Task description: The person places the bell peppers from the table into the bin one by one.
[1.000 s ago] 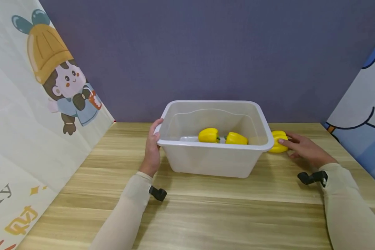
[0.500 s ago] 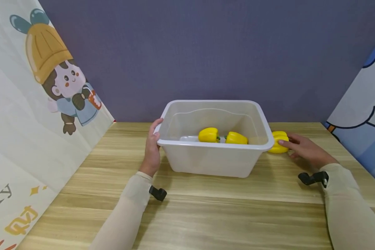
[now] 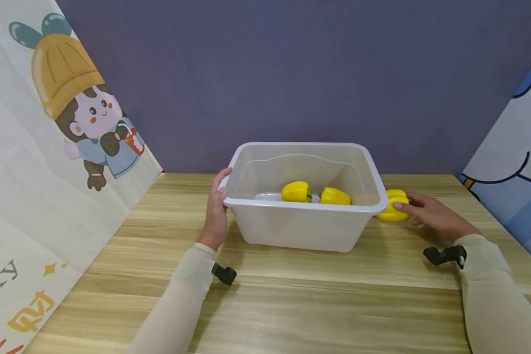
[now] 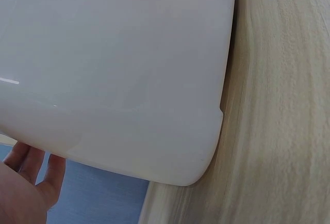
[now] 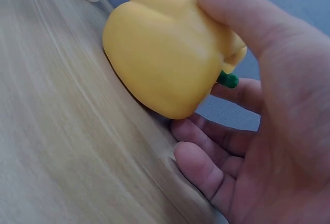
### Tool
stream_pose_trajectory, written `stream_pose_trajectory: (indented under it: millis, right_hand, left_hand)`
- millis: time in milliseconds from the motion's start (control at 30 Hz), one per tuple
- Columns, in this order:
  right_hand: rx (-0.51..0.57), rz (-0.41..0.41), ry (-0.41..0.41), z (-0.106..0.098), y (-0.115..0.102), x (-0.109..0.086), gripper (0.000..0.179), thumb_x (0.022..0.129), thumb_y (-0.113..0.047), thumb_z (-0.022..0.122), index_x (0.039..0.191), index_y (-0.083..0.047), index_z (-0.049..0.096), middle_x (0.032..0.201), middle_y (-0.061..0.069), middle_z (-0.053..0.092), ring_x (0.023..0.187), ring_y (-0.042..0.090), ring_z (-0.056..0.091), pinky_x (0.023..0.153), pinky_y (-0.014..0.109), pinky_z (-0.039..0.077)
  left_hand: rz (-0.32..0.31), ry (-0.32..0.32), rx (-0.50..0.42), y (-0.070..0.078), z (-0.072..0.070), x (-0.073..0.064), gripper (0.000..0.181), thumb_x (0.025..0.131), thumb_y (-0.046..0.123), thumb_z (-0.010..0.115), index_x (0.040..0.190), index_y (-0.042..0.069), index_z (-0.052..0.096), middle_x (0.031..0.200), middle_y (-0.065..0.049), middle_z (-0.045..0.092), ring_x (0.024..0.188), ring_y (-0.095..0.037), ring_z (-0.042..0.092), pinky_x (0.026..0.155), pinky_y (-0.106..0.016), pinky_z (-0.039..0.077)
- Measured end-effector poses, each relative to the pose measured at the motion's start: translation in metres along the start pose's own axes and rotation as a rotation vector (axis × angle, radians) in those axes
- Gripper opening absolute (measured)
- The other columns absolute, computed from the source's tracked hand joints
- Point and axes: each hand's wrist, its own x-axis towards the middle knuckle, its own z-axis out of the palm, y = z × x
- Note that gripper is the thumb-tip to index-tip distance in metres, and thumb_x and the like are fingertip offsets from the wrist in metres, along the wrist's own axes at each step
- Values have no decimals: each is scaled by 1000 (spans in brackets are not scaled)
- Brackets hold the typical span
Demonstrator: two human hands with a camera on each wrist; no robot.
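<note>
A white plastic tub (image 3: 296, 226) stands on the table, with a yellow bell pepper (image 3: 295, 191) and a second bell pepper (image 3: 335, 196) lying inside. My left hand (image 3: 214, 216) grips the tub's left rim, thumb over the edge; in the left wrist view its fingers (image 4: 53, 175) lie along the tub's outer wall. To the right of the tub, my right hand (image 3: 435, 215) holds a third yellow bell pepper (image 3: 392, 205) between thumb and fingers. The right wrist view shows that pepper (image 5: 160, 48) low over the wood, its green stem facing the palm.
The wood-grain table (image 3: 292, 305) runs up to a dark blue-grey panel (image 3: 309, 73) close behind the tub. A white cloth with a cartoon figure (image 3: 99, 115) hangs at the left, and another printed cloth (image 3: 524, 196) borders the table on the right.
The right hand and the bell pepper in it have shifted slightly toward the person. The tub, the left hand and the two peppers inside stay where they were.
</note>
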Motion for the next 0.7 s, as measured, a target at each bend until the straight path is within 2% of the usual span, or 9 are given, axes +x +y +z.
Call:
stream_pose_trajectory:
  millis: [267, 367, 533, 700]
  right_hand:
    - [9, 20, -5, 2, 0, 1, 73, 101, -51, 50, 151, -1, 32, 138, 22, 46, 111, 34, 51, 80, 37, 52]
    - [7, 42, 1, 2, -1, -1, 80, 100, -54, 50, 153, 1, 28, 140, 25, 44, 112, 35, 51, 80, 36, 52]
    - [-8, 69, 20, 3, -5, -3, 91, 99, -58, 49, 155, 7, 18, 144, 30, 39, 115, 39, 51, 81, 36, 52]
    - [-8, 86, 32, 5, -8, -5, 95, 97, -61, 49, 155, 7, 17, 143, 31, 39, 115, 39, 49, 82, 35, 51]
  left_hand:
    - [2, 7, 0, 3, 1, -1, 56, 99, 31, 27, 150, 10, 38, 126, -32, 46, 105, -31, 50, 88, -34, 39]
    - [6, 8, -3, 3, 2, -1, 57, 99, 31, 27, 150, 10, 38, 126, -32, 46, 106, -36, 48, 87, -34, 39]
    - [8, 3, -15, 3, 1, 0, 57, 98, 33, 29, 150, 10, 38, 127, -33, 46, 109, -52, 41, 87, -35, 39]
    - [-4, 2, -10, 3, 1, -1, 58, 98, 34, 29, 150, 11, 38, 128, -34, 46, 110, -52, 41, 88, -35, 39]
